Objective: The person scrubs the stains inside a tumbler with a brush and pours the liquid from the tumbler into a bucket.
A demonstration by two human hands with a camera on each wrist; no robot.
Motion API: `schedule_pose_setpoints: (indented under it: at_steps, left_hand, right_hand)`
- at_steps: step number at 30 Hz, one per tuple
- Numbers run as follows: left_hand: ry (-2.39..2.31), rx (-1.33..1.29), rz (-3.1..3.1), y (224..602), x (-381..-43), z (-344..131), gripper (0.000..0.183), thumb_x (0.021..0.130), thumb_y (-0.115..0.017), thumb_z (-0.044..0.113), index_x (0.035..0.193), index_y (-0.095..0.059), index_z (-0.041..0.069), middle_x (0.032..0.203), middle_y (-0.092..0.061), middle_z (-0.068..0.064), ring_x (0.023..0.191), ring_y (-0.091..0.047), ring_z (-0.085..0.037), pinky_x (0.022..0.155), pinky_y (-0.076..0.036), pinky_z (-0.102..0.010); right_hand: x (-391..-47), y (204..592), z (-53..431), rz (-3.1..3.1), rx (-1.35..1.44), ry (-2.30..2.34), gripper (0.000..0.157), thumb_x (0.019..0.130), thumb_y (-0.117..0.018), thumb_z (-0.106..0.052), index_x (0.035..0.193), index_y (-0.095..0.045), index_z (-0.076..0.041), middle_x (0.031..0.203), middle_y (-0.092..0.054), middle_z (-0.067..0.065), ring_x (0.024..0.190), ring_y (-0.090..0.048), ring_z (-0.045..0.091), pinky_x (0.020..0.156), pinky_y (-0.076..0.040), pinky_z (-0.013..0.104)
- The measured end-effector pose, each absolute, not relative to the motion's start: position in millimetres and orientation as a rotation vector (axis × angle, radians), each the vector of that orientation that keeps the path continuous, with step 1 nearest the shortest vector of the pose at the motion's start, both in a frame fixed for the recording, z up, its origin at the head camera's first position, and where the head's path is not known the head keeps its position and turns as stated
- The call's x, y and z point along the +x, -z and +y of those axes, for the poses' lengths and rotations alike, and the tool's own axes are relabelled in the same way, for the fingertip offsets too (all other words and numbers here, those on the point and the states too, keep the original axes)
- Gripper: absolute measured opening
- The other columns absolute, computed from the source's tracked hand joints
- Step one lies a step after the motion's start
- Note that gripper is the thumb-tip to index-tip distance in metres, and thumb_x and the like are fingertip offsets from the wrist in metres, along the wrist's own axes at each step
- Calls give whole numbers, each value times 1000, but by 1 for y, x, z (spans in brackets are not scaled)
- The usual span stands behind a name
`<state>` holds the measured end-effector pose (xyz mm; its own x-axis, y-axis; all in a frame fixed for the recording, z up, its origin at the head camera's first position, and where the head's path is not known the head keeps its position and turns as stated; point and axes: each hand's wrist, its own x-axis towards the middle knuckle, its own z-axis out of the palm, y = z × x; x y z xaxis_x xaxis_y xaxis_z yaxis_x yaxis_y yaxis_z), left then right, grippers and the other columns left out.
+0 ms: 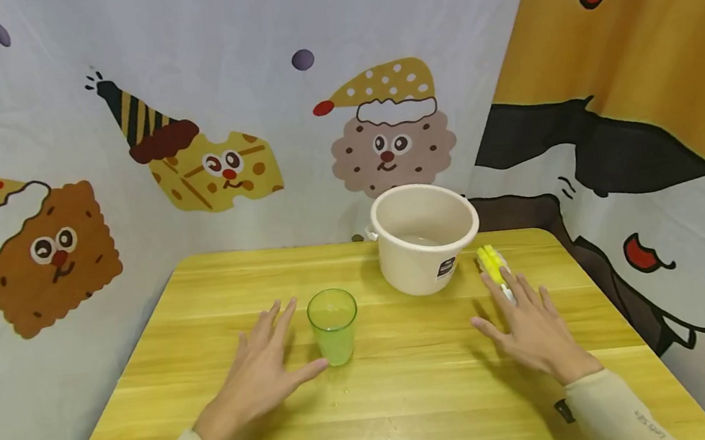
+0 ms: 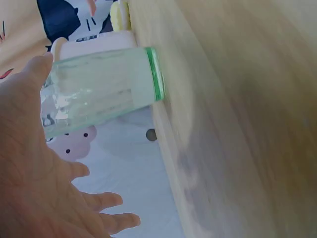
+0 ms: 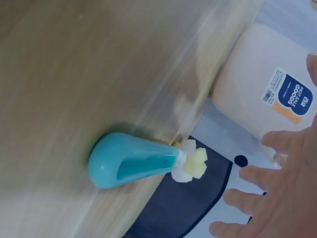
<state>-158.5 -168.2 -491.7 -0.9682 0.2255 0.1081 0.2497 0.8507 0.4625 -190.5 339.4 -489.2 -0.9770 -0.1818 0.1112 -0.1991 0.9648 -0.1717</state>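
A clear green glass [image 1: 335, 331] stands upright on the wooden table. My left hand [image 1: 255, 372] is spread just left of it, thumb tip close to its base; whether they touch I cannot tell. In the left wrist view the glass [image 2: 101, 91] appears sideways beside the thumb. My right hand [image 1: 532, 334], fingers apart and holding nothing, hovers by a brush with a yellow and white sponge head [image 1: 491, 262]. Its rounded teal handle [image 3: 131, 161] shows in the right wrist view, but the hand mostly hides it in the head view.
Toward the back of the table [image 1: 401, 418] stands a cream bucket [image 1: 416, 271] with a label, between glass and brush. A few small drops lie in front of the glass. A cartoon-printed curtain [image 1: 210, 62] hangs behind the table and along its sides.
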Motion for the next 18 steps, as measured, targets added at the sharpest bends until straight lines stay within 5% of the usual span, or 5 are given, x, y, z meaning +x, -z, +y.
schedule_pose_setpoints:
  at_steps: [6, 13, 18]
  left_hand:
    - [843, -356, -2941, 491, -160, -159, 126, 97, -73, 89, 189, -11, 31, 193, -25, -22, 172, -39, -57, 133, -25, -90]
    - [1000, -339, -2897, 492, -163, -150, 129, 93, -81, 86, 188, -16, 29, 187, -38, -25, 160, -55, -56, 114, -57, -82]
    - [1077, -321, -2892, 491, -167, -146, 132, 91, -87, 82, 188, -18, 26, 185, -40, -24, 161, -55, -54, 118, -57, -78]
  right_hand:
    - [-191, 491, 341, -3042, 264, -276, 94, 116, -57, -71, 189, -17, -28, 193, -17, 30, 174, -22, 65, 137, -15, 89]
    - [-192, 495, 344, -3045, 222, -245, 90, 117, -61, -64, 186, -28, -15, 188, -25, 36, 165, -36, 69, 127, -36, 91]
    - [-192, 494, 345, -3026, 200, -252, 85, 116, -69, -53, 181, -37, -7, 182, -36, 39, 156, -46, 71, 112, -48, 93]
